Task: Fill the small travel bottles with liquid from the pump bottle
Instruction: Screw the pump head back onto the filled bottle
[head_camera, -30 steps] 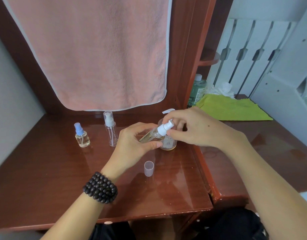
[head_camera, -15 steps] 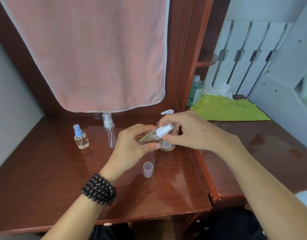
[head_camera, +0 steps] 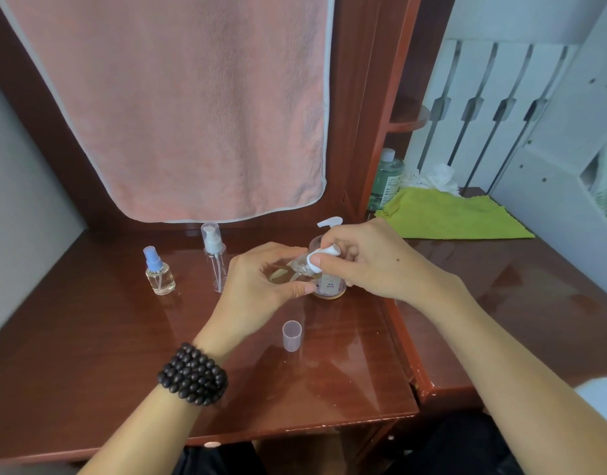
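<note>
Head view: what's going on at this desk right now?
A person holds a small travel bottle tilted in the left hand, while the right hand pinches its white spray top, just in front of the pump bottle. A loose clear cap stands on the desk. Two more small bottles, blue-topped and white-topped, stand upright to the left.

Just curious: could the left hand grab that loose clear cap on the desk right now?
Probably not yet: the path to the clear cap looks free, but the left hand is gripping a small spray bottle.
</note>
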Tool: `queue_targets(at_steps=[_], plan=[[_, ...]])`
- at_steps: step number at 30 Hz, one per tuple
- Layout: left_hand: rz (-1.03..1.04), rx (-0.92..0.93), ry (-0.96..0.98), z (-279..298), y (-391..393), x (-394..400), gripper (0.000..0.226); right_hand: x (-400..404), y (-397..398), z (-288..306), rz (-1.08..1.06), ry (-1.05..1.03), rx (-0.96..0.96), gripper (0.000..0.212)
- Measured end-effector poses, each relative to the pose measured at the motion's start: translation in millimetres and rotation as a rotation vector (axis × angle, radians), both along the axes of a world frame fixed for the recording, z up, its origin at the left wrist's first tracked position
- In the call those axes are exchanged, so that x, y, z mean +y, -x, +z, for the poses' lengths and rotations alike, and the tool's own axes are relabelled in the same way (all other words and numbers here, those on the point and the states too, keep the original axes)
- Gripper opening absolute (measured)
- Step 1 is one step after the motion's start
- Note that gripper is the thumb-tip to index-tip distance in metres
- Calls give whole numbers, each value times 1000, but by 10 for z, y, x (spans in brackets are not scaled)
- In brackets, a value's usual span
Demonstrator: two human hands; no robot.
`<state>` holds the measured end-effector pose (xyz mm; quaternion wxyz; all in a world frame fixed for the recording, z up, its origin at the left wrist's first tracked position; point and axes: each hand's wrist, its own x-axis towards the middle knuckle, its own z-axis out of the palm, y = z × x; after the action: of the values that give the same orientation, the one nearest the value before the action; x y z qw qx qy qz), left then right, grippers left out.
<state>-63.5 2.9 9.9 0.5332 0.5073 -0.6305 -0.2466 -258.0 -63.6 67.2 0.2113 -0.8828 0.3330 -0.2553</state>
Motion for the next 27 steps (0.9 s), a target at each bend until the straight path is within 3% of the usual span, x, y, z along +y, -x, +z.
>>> queue_targets(at_steps=[4, 11, 17, 27], plan=[[46, -42, 26, -11, 4, -8, 46, -1, -32, -86, -42, 4, 27, 29], [3, 43, -53, -3, -16, 17, 42, 17, -81, -64, 29, 37, -54, 16], [145, -64, 41, -27, -19, 31, 44, 40, -151, -123, -35, -26, -123, 17], [213, -115, 80, -7, -16, 26, 44, 6, -228, -227, -77, -131, -239, 20]])
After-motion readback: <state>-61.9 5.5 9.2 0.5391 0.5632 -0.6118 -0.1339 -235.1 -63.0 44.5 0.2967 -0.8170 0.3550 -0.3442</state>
